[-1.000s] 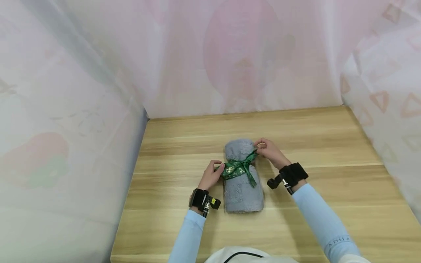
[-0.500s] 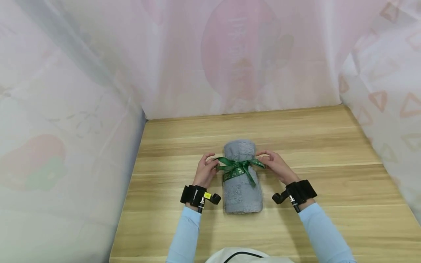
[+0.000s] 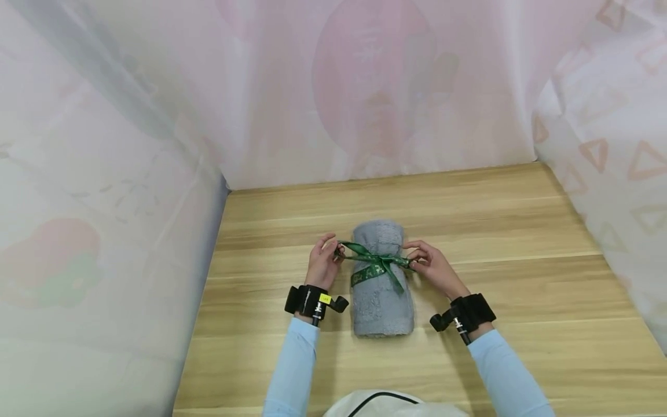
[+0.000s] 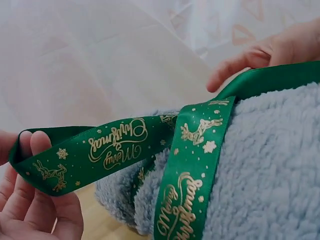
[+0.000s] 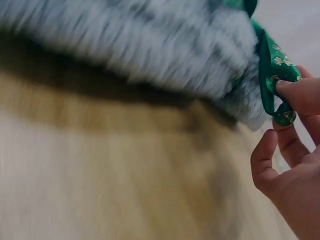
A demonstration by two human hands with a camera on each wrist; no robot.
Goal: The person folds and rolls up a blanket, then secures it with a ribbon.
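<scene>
Both hands pinch the loops of a green satin ribbon (image 3: 376, 263) printed in gold, tied round a rolled grey fleece towel (image 3: 382, 301) lying mid-way on the wooden table (image 3: 521, 243).
The left hand (image 3: 323, 267) pinches one loop and the right hand (image 3: 435, 269) the other; the ribbon looks light, limp and slippery, so it is best gripped flat near the knot, while the towel is soft and yielding.

I see my left hand (image 3: 322, 266) with fingers curled and pinched together at the fingertips, wrist strapped in a black band. My right hand (image 3: 435, 268) mirrors it opposite, thumb and forefinger pinched, both light-blue-sleeved forearms angled inward.
</scene>
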